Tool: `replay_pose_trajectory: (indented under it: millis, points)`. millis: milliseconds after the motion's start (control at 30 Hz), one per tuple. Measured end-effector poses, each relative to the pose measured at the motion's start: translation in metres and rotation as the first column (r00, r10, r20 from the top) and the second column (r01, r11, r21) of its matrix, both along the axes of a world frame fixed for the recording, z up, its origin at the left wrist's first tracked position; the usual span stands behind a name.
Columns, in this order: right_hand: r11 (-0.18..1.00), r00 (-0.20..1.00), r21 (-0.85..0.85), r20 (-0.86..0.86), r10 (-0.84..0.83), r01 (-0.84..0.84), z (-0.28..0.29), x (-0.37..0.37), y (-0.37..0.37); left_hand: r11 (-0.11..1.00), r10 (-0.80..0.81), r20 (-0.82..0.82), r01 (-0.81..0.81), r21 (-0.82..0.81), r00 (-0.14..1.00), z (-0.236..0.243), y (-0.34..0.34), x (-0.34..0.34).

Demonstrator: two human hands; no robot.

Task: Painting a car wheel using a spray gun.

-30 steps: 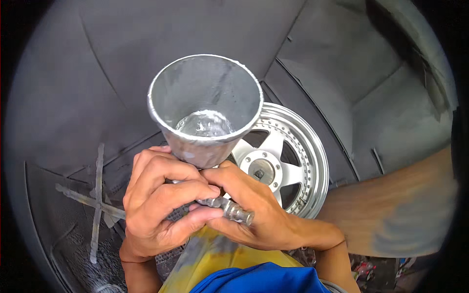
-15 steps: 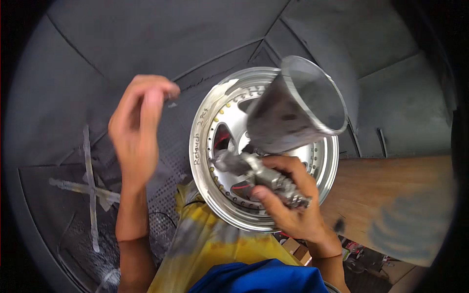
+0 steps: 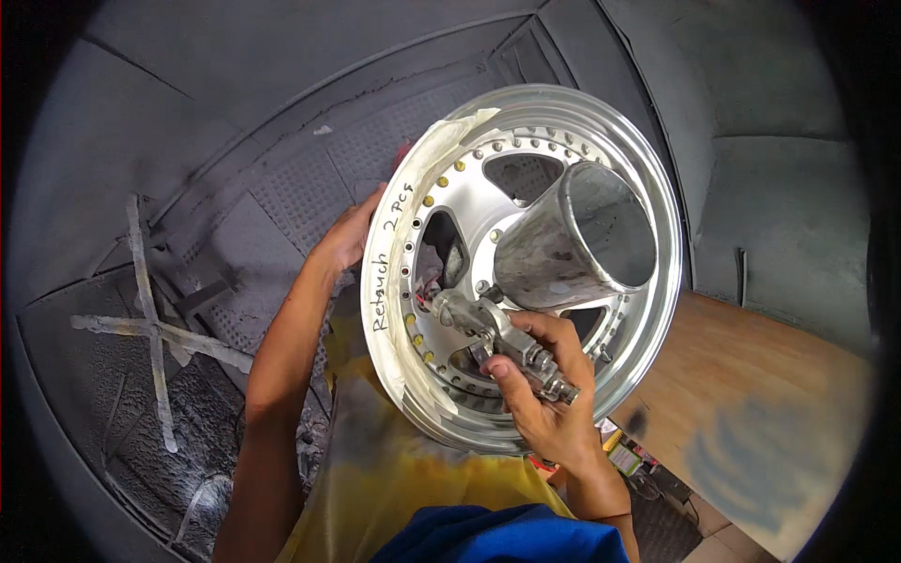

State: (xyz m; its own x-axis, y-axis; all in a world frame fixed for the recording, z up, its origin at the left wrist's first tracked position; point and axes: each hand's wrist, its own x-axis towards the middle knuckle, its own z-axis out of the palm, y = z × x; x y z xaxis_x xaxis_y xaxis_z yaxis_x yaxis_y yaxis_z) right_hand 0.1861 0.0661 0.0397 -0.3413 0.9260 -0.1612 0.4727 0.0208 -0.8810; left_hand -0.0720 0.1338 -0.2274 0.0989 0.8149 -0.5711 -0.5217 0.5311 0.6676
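My right hand (image 3: 554, 394) is closed around a silver spray gun (image 3: 502, 342), with its nozzle end pointing left. The gun's open-topped, paint-stained grey cup (image 3: 544, 253) tilts to the right over the wheel. Under the gun is a silver multi-spoke wheel rim (image 3: 648, 347) with a polished lip and small bolts around its face, some of them yellowish. Handwritten masking tape (image 3: 394, 235) covers the left part of the lip. At the wheel's left edge my left hand (image 3: 349, 235) grips the rim, its fingertips hidden behind it.
Dark grey, paint-dusted walls (image 3: 779, 216) surround the work. A brown wooden board (image 3: 732, 375) with a blue-grey paint smear lies at right. A paint-crusted cross-shaped stand (image 3: 150, 328) is at left, above a perforated floor (image 3: 300, 192). Small items (image 3: 627, 458) lie below the board.
My left hand has moved right and down from the air to the wheel's left edge. The wheel looks larger and closer. My right hand still holds the spray gun, slightly shifted.
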Motion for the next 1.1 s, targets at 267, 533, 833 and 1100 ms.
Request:
replay_pose_trajectory:
  millis: [267, 533, 833, 1100]
  points:
    - [1.0, 0.999, -0.012, 0.028, 0.017, -0.016, 0.0, -0.004, 0.001, 0.994, -0.004, 0.517, -0.055, 0.099, 0.856, 0.013, -0.006, 0.0]
    - [0.996, 1.0, -0.089, 0.014, 0.006, -0.005, -0.001, -0.011, 0.005, 0.979, -0.182, 0.803, 0.025, 0.204, 0.567, -0.028, -0.003, -0.01]
    - [0.945, 0.993, -0.305, 0.038, -0.108, 0.115, 0.014, -0.021, 0.011, 0.993, -0.092, 0.737, 0.118, 0.017, 0.669, -0.068, 0.006, -0.009]
    - [0.98, 0.995, -0.177, 0.03, -0.092, 0.096, 0.007, -0.014, 0.012, 0.993, -0.088, 0.726, 0.115, 0.012, 0.682, -0.065, 0.006, -0.007]
